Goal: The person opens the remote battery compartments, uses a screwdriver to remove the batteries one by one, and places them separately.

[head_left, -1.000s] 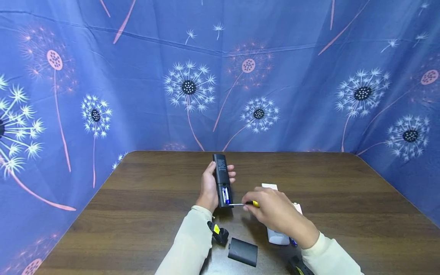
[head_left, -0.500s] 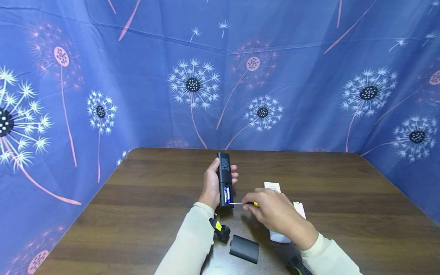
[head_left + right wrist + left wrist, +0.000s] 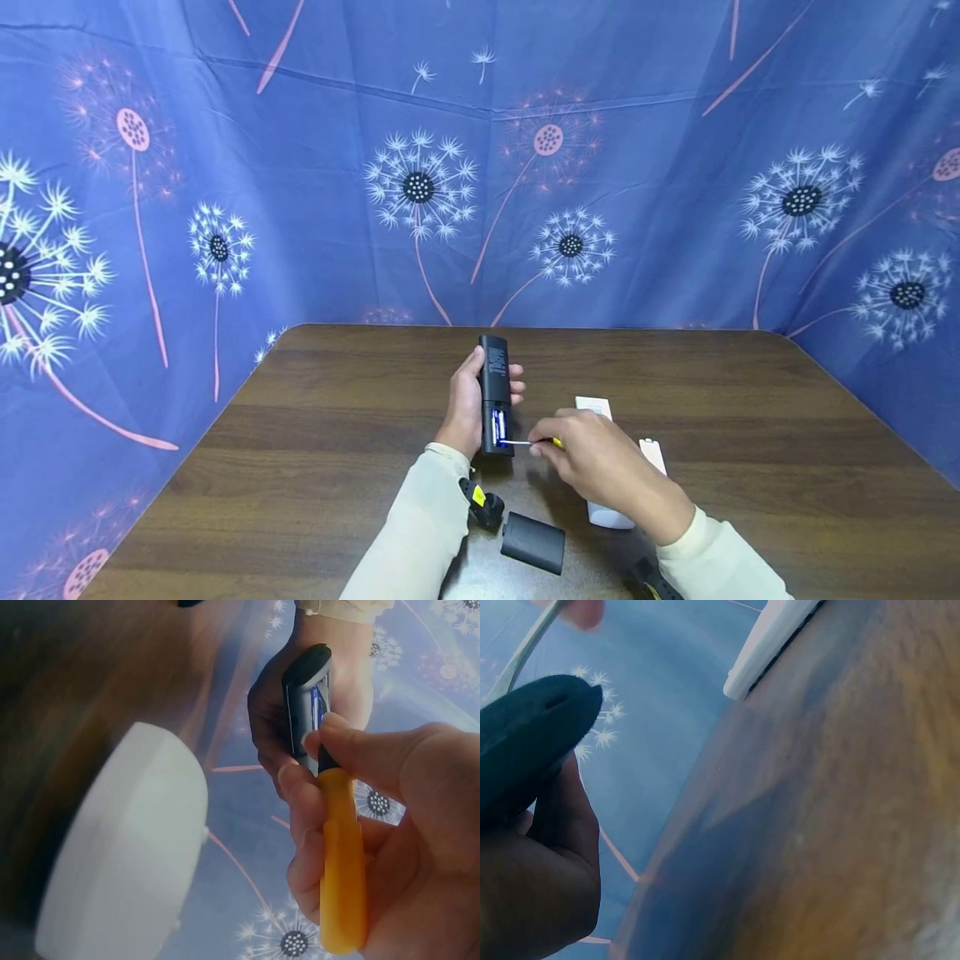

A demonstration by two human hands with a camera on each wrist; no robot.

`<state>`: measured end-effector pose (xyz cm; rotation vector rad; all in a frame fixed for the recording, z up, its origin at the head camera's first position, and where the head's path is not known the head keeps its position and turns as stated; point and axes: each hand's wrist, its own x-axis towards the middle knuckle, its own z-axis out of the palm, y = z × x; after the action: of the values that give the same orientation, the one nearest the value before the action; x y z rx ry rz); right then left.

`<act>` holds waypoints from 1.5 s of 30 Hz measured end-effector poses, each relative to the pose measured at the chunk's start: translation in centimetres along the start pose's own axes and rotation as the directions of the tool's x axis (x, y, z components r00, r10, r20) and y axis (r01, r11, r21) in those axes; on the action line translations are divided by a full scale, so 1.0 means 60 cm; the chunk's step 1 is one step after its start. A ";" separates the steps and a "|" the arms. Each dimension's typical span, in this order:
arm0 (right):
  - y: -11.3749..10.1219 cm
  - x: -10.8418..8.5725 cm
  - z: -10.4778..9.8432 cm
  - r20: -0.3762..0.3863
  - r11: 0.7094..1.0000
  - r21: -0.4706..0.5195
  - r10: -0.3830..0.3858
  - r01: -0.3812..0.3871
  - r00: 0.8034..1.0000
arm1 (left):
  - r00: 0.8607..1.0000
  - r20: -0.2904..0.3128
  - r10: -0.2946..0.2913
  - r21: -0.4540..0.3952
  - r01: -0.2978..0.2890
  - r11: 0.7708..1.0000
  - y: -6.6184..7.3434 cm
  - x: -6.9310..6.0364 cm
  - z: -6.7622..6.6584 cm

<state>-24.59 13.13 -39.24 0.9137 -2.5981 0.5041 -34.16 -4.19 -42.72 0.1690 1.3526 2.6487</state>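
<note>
My left hand [image 3: 462, 407] grips a black remote control [image 3: 495, 371], its back turned up and its battery compartment uncovered. Two blue-and-white batteries [image 3: 498, 427] lie side by side in the compartment. In my right hand [image 3: 596, 458], thumb and fingers pinch a small screwdriver [image 3: 341, 862] with a yellow handle. Its thin metal shaft [image 3: 519, 442] reaches the lower end of the batteries; exactly what the tip touches is too small to tell. From the left wrist view, the remote's end [image 3: 540, 742] and part of the shaft show, but the batteries are hidden.
A black battery cover [image 3: 532, 543] lies on the wooden table [image 3: 322, 433] near the front. Partly beneath my right hand in the head view is a white remote control [image 3: 609, 517], with a narrow white cover [image 3: 653, 456] beside it. A patterned cloth [image 3: 315, 167] hangs behind.
The black remote has shifted slightly right toward the screwdriver, whose tip now lies a little further into the compartment. Both hands keep their holds; the head view has shifted slightly.
</note>
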 end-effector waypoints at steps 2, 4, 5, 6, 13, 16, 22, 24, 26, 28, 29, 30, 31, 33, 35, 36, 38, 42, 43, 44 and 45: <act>-0.002 0.000 -0.005 0.017 1.000 -0.023 0.015 -0.015 1.000 | 1.000 -0.013 -0.005 -0.001 0.005 1.000 0.002 0.000 -0.001; -0.004 0.000 -0.009 0.032 0.998 -0.049 0.030 -0.028 0.999 | 1.000 -0.020 -0.011 0.000 0.011 1.000 0.003 0.000 -0.001; -0.005 0.000 -0.010 0.038 0.997 -0.061 0.039 -0.036 0.999 | 1.000 -0.022 -0.015 -0.003 0.015 1.000 0.004 0.000 -0.001; -0.005 0.001 -0.011 0.041 0.997 -0.071 0.046 -0.043 0.998 | 1.000 -0.020 -0.017 -0.004 0.017 1.000 0.005 0.000 -0.001; -0.004 -0.002 -0.007 0.056 0.993 -0.103 0.056 -0.050 0.997 | 1.000 0.014 -0.009 0.025 0.008 1.000 0.003 0.000 -0.001; -0.005 -0.004 -0.003 0.061 0.991 -0.127 0.058 -0.050 0.996 | 0.999 0.033 -0.004 0.055 0.002 0.999 0.000 -0.001 -0.001; -0.009 -0.004 0.001 0.026 0.981 -0.190 0.053 -0.047 0.998 | 0.999 0.044 0.004 0.084 -0.008 0.996 -0.003 -0.001 0.000; -0.010 -0.004 0.002 0.009 0.978 -0.202 0.045 -0.043 0.999 | 0.999 0.038 0.004 0.097 -0.008 0.995 -0.003 -0.001 -0.001; -0.009 -0.003 0.003 -0.006 0.978 -0.207 0.034 -0.035 0.999 | 1.000 0.029 0.001 0.102 -0.004 0.995 -0.002 -0.001 -0.001; -0.009 -0.003 0.004 -0.017 0.979 -0.201 0.025 -0.028 1.000 | 1.000 0.015 -0.003 0.100 0.002 0.995 -0.003 -0.001 0.000; -0.008 -0.003 0.005 -0.020 0.980 -0.196 0.021 -0.025 1.000 | 1.000 0.012 -0.002 0.104 0.001 0.995 -0.003 -0.001 0.000; -0.008 -0.003 0.005 -0.020 0.982 -0.189 0.019 -0.022 1.000 | 1.000 0.008 -0.004 0.102 0.003 0.995 -0.003 -0.001 0.000; -0.007 -0.003 0.005 -0.020 0.983 -0.182 0.018 -0.021 1.000 | 1.000 0.003 -0.007 0.098 0.007 0.995 -0.004 0.000 0.000; -0.007 -0.003 0.006 -0.016 0.985 -0.168 0.019 -0.022 1.000 | 1.000 -0.004 -0.011 0.088 0.011 0.996 -0.004 0.001 -0.001; -0.007 -0.002 0.007 -0.013 0.986 -0.165 0.021 -0.023 1.000 | 1.000 -0.014 -0.014 0.072 0.015 0.997 -0.004 0.002 -0.002; -0.008 -0.002 0.008 -0.012 0.986 -0.163 0.024 -0.025 1.000 | 1.000 -0.021 -0.017 0.061 0.019 0.998 -0.004 0.003 -0.002; -0.008 -0.001 0.008 -0.016 0.987 -0.160 0.028 -0.030 0.999 | 0.999 -0.031 -0.016 0.049 0.017 0.999 -0.004 0.004 -0.003; -0.010 -0.001 0.010 -0.027 0.988 -0.148 0.030 -0.034 0.999 | 0.998 -0.050 -0.026 0.039 0.027 0.999 -0.003 0.005 -0.004; -0.010 -0.001 0.010 -0.033 0.989 -0.145 0.025 -0.030 0.999 | 0.998 -0.052 -0.026 0.040 0.028 0.999 -0.003 0.005 -0.004; -0.010 -0.001 0.010 -0.035 0.990 -0.142 0.022 -0.027 0.999 | 0.998 -0.055 -0.029 0.038 0.031 0.999 -0.003 0.005 -0.004; -0.010 -0.001 0.011 -0.039 0.990 -0.139 0.017 -0.022 0.999 | 0.998 -0.058 -0.031 0.034 0.033 0.999 -0.003 0.006 -0.004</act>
<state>-24.30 12.45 -39.70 0.8256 -2.5733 0.3358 -34.51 -4.20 -42.98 0.0754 1.4071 2.6240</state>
